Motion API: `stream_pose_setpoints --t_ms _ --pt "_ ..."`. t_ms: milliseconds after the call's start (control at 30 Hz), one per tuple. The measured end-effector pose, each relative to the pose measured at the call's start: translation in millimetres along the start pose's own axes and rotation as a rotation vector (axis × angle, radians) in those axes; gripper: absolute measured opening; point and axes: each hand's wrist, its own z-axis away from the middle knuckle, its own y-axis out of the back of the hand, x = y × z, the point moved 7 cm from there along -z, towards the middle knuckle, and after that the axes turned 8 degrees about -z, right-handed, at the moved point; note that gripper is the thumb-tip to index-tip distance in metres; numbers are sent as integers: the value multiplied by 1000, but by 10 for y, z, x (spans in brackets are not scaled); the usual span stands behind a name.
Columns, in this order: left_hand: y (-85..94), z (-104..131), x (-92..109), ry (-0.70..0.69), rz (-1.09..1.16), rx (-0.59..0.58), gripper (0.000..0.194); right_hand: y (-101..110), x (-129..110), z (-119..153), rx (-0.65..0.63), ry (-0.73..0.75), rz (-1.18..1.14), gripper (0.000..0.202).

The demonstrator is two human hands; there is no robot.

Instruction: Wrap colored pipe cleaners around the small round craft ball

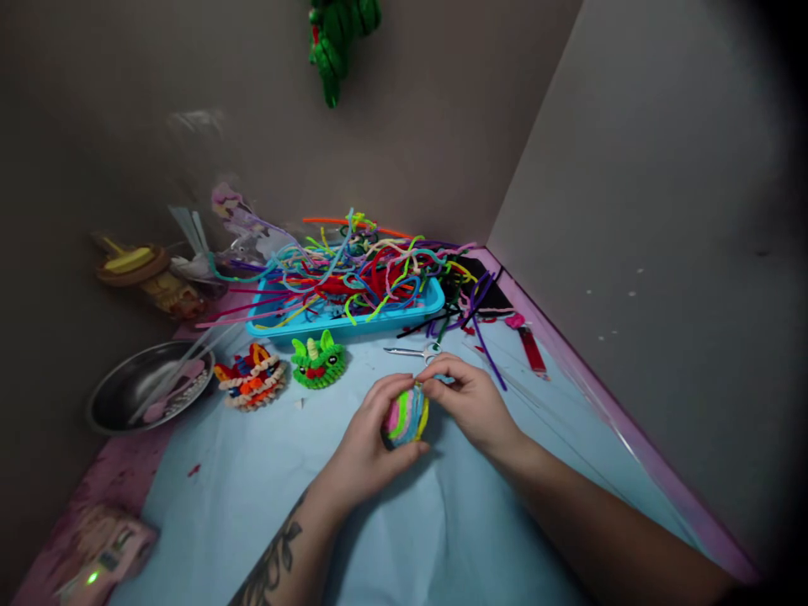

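My left hand (pixel 372 438) is wrapped around a small rounded piece made of pipe cleaners (pixel 404 417), striped in pink, green, lavender, blue and yellow. At its upper right edge, the fingers of my right hand (pixel 464 396) pinch together on a pipe cleaner; a short bit of blue shows beside them. Its exact end is hidden by the fingers. Just beyond my hands lie silver scissors (pixel 410 351), their handles partly behind my right hand. To the left sit a green pipe-cleaner animal head (pixel 319 362) and an orange, white and blue one (pixel 252 379).
A blue tray (pixel 328 332) heaped with tangled pipe cleaners (pixel 379 269) stands at the back. On the left are a metal bowl (pixel 114 396) and a pink device with a green light (pixel 104 555). A red lighter-like object (pixel 532 349) lies right. Walls close off the back and right.
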Motion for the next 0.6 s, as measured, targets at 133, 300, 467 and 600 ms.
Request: stream_pose_setpoints --t_ms 133,300,467,600 --pt "-18 31 -51 79 45 -3 72 -6 8 -8 -3 18 78 9" --pt "-33 35 -43 90 90 -8 71 -44 61 -29 -39 -33 71 19" --pt "-8 25 -32 55 127 24 61 -76 133 -32 -80 -154 -52 27" --pt "31 31 -53 35 95 72 45 -119 150 -7 -90 -198 -110 32"
